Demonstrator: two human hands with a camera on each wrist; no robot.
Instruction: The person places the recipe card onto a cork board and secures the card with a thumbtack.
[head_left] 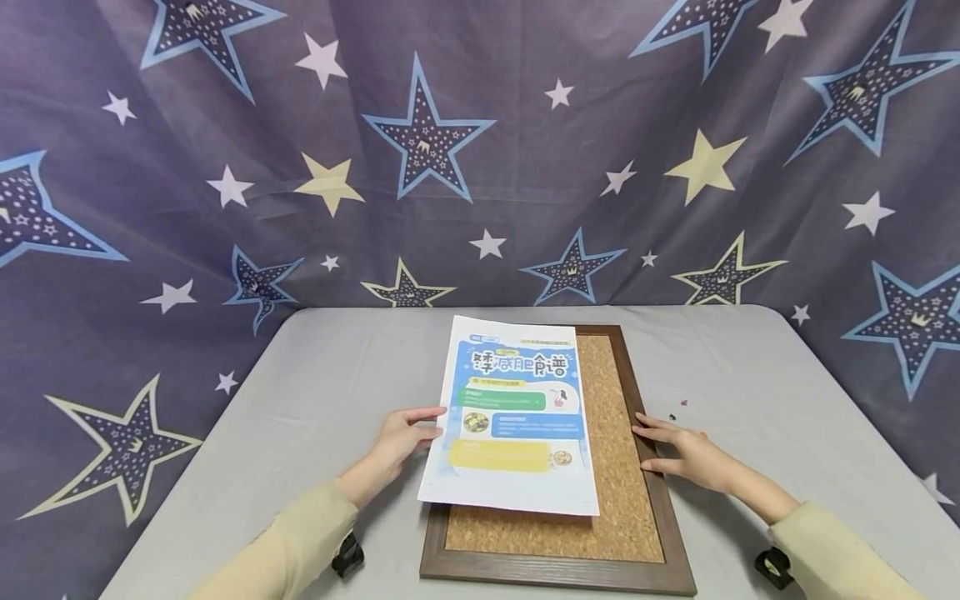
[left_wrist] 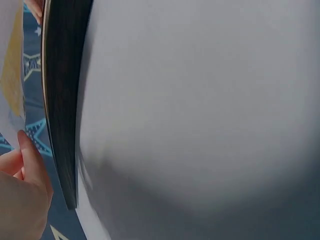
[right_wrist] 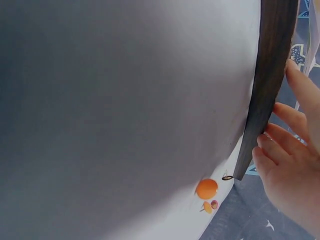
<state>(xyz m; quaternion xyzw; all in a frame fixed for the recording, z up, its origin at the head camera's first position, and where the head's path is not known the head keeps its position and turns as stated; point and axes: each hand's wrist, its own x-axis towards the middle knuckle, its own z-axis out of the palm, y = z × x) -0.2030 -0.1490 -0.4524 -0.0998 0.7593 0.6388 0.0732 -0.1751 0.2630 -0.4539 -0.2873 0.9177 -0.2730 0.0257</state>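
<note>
A printed sheet of paper (head_left: 517, 492) with blue, green and yellow panels overlaps a cork board (head_left: 626, 500) in a brown wooden frame. My left hand (head_left: 397, 446) pinches the paper's left edge between thumb and fingers. In the left wrist view, this hand (left_wrist: 25, 192) holds the sheet above the level of the frame's dark side (left_wrist: 62, 100). On the other side, my right hand (head_left: 693, 458) touches the frame's right edge with spread fingers. The right wrist view shows those fingers (right_wrist: 280, 140) extended along the brown frame (right_wrist: 270, 55).
Just beyond the right hand, several small pins lie on the grey table (head_left: 330, 367): an orange one (right_wrist: 206, 189), a smaller orange one (right_wrist: 207, 207), and a dark one (right_wrist: 227, 178) among them. A star-patterned curtain (head_left: 525, 167) hangs behind the table and along its sides.
</note>
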